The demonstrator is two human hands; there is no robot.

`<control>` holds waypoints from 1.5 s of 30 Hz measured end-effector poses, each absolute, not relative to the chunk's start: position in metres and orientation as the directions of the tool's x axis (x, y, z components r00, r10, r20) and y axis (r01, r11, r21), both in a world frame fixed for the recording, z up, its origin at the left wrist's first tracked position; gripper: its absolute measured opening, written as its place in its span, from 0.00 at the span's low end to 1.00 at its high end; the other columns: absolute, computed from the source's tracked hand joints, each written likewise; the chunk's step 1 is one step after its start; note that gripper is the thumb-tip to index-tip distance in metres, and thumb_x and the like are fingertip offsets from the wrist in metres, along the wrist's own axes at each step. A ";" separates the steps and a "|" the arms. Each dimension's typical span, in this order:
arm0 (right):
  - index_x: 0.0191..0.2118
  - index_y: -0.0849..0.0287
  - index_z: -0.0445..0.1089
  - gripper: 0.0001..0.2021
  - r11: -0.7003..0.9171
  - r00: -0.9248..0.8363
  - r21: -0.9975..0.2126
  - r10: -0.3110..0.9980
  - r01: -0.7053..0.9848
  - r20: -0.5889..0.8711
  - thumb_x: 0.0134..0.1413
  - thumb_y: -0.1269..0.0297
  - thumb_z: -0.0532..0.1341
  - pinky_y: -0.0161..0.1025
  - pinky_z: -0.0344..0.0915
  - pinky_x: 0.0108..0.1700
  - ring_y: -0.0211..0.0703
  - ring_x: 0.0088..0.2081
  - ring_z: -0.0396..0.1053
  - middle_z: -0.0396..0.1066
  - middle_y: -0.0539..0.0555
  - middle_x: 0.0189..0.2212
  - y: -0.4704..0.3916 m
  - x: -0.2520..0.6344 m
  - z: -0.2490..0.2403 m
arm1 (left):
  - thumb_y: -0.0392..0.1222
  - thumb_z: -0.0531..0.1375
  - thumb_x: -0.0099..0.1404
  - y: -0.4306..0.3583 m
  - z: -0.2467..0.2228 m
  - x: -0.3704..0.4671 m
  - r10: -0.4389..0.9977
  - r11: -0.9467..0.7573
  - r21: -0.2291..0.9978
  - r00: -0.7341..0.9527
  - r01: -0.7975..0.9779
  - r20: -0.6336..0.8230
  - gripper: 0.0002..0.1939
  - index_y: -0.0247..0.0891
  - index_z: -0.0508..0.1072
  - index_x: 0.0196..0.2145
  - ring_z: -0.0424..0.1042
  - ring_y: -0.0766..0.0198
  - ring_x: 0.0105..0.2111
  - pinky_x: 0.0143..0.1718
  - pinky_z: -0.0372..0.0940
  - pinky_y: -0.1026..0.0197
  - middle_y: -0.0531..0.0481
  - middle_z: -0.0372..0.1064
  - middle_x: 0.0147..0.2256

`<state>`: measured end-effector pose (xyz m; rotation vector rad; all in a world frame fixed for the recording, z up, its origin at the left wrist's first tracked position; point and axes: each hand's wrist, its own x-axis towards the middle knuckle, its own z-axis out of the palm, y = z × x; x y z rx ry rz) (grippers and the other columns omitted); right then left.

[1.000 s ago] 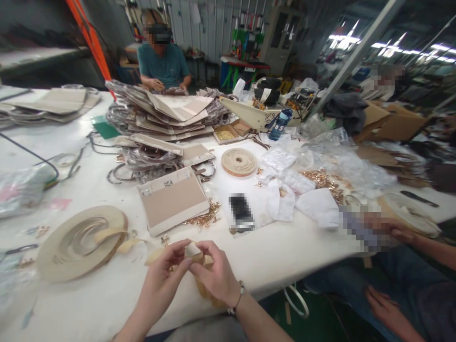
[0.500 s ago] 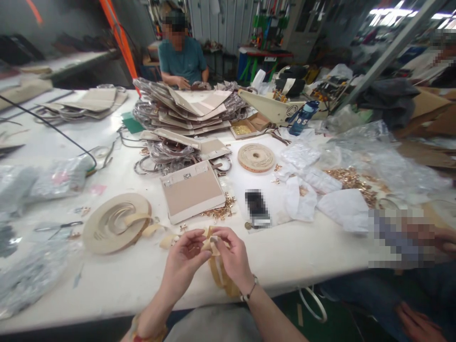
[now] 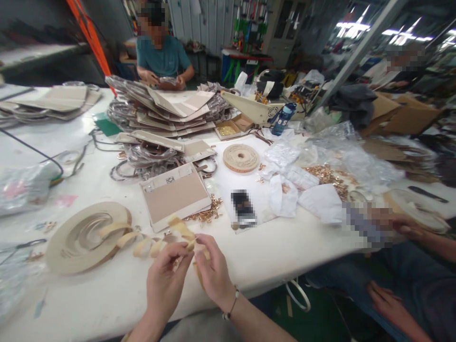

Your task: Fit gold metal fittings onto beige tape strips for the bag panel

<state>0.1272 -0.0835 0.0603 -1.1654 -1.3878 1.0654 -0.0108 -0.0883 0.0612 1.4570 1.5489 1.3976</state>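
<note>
My left hand (image 3: 168, 273) and my right hand (image 3: 214, 275) meet near the table's front edge, each pinching a yellowish-beige tape strip (image 3: 180, 227). A loop of the strip rises above my fingertips, and another part hangs below my right hand. To the left, a curled length of tape (image 3: 139, 247) runs from the large flat beige roll (image 3: 59, 244) towards my left hand. Just beyond my hands lie small gold metal fittings (image 3: 210, 210) beside a beige rectangular panel (image 3: 174, 194). My fingers hide whether a small fitting sits between them.
A second tape roll (image 3: 241, 158), a blurred phone (image 3: 243, 208) and white paper packets (image 3: 283, 195) lie ahead. Stacked wrapped panels (image 3: 167, 114) and a blue bottle (image 3: 284, 118) stand farther back. A co-worker (image 3: 162, 57) sits opposite; another person's hand (image 3: 409, 228) is at right.
The view has swung right, so the table's things sit farther left. The strip's loop now stands up above my fingers, and my hands have shifted slightly along it.
</note>
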 end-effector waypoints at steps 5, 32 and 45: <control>0.45 0.57 0.72 0.16 0.058 -0.083 -0.995 0.995 0.076 0.052 0.68 0.53 0.54 0.39 0.70 0.46 0.44 0.40 0.73 0.76 0.55 0.39 -0.085 0.125 0.073 | 0.38 0.63 0.65 -0.094 0.066 -0.004 0.900 -0.340 0.754 -0.039 0.562 0.435 0.06 0.42 0.75 0.41 0.78 0.61 0.39 0.40 0.72 0.61 0.50 0.78 0.39; 0.36 0.58 0.74 0.16 -0.077 -0.046 -0.995 0.996 -0.057 -0.074 0.68 0.55 0.54 0.34 0.67 0.33 0.39 0.29 0.69 0.71 0.50 0.26 -0.075 0.129 0.073 | 0.44 0.64 0.65 -0.089 0.072 -0.012 0.929 -0.246 0.771 -0.084 0.587 0.361 0.10 0.42 0.76 0.44 0.74 0.61 0.28 0.27 0.67 0.64 0.50 0.78 0.32; 0.49 0.55 0.76 0.20 -0.024 -0.148 -0.992 0.989 -0.125 -0.005 0.69 0.50 0.51 0.43 0.67 0.56 0.47 0.46 0.72 0.74 0.56 0.42 -0.082 0.130 0.070 | 0.42 0.61 0.67 -0.088 0.084 -0.007 0.935 -0.294 0.752 0.013 0.590 0.355 0.05 0.44 0.79 0.36 0.74 0.57 0.38 0.37 0.71 0.59 0.46 0.74 0.37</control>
